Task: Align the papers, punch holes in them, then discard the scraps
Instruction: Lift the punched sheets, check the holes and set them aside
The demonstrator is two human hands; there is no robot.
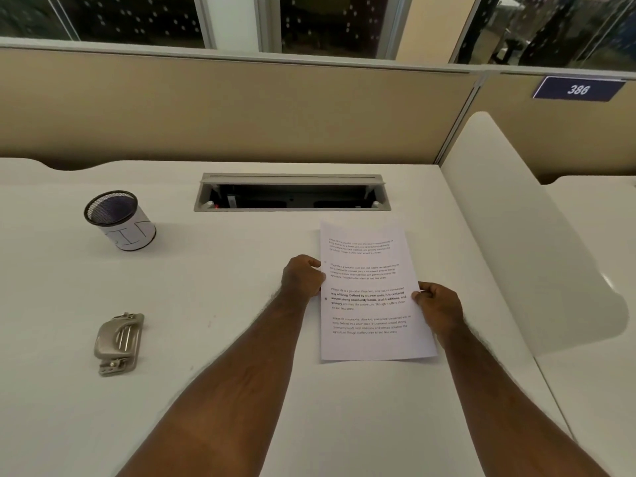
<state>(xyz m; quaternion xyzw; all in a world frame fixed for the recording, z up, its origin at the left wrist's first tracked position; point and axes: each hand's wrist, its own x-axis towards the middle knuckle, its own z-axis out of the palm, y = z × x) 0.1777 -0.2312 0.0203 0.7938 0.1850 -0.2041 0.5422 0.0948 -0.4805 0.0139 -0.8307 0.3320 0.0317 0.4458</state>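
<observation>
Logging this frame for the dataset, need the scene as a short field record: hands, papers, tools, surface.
left hand: grips left edge of the papers
right hand: grips right edge of the papers
papers: printed stack, flat on desk, a dark hole-like dot at the left margin
hole punch: metal, on desk at far left, untouched
mesh cup: black mesh with a white paper wrap, upright, behind the punch
desk: white, open cable tray at the back

We see open bench between the hole punch at left and the papers. The mesh cup and the open cable tray block the far side.
</observation>
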